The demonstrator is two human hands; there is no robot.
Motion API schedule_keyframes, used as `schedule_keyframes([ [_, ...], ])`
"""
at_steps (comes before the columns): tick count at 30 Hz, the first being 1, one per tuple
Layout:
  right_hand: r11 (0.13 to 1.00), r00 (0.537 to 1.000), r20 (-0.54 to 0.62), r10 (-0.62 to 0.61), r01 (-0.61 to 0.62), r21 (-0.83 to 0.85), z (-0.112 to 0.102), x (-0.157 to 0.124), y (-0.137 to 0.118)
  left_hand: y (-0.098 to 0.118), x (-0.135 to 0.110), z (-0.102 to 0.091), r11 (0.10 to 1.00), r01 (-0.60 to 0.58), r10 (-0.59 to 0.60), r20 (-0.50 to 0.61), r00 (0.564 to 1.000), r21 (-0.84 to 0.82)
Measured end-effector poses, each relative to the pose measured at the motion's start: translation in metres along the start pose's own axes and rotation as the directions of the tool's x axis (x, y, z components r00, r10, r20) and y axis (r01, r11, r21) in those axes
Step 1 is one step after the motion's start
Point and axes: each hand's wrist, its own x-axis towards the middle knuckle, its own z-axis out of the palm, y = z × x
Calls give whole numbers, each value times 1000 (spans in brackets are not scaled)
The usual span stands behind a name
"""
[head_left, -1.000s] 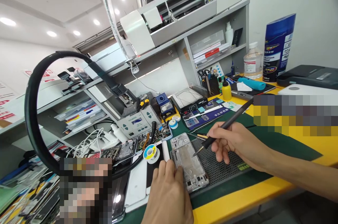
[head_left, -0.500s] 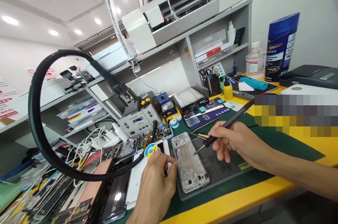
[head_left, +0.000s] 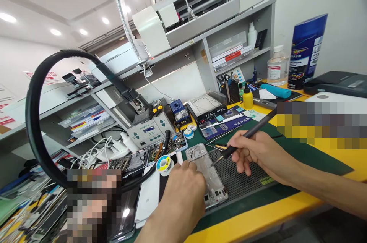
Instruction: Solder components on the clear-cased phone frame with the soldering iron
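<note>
A bare silver phone frame (head_left: pixel 210 176) lies on a dark perforated mat (head_left: pixel 243 178) on the green bench cover. My left hand (head_left: pixel 185 189) rests on the frame's left side with its fingers curled down, pressing on it. My right hand (head_left: pixel 254 151) grips a black soldering iron (head_left: pixel 246 136) like a pen. The iron's tip hovers just above the frame's upper right edge. A small spool of solder wire (head_left: pixel 163 164) sits just left of the frame.
A soldering station (head_left: pixel 149 132) with a thick black hose (head_left: pixel 37 120) stands at the back left. White phones (head_left: pixel 147 197) and parts trays lie left of the mat. A yellow bottle (head_left: pixel 246 98), a blue can (head_left: pixel 306 50) and a clear bottle (head_left: pixel 276 67) stand at the right.
My left hand moved from beside the solder spool back onto the phone frame's left side. The right hand and the iron stayed almost still.
</note>
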Motion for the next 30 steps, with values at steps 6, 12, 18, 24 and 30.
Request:
schedule_keyframes([
  [6, 1000, 1000, -15, -12, 12, 8, 0, 0, -2, 2, 2, -4, 1000, 3, -3, 13, 1000, 28],
  [12, 1000, 1000, -20, -23, 23, 16, -1, 1, -4, -3, 2, -7, 1000, 13, -14, 27, 1000, 28],
  [18, 999, 999, -34, -27, 28, 22, -1, 1, -5, -22, 1, -2, 988, 77, -84, -50, 995, -132],
  [24, 999, 999, -38, -16, 17, 28, -2, 0, -5, -36, 4, -9, 974, 60, -66, -18, 998, -221],
  [30, 999, 999, -49, -17, 18, 27, -1, -1, -8, -25, 9, -16, 988, 31, -19, 84, 996, -152],
])
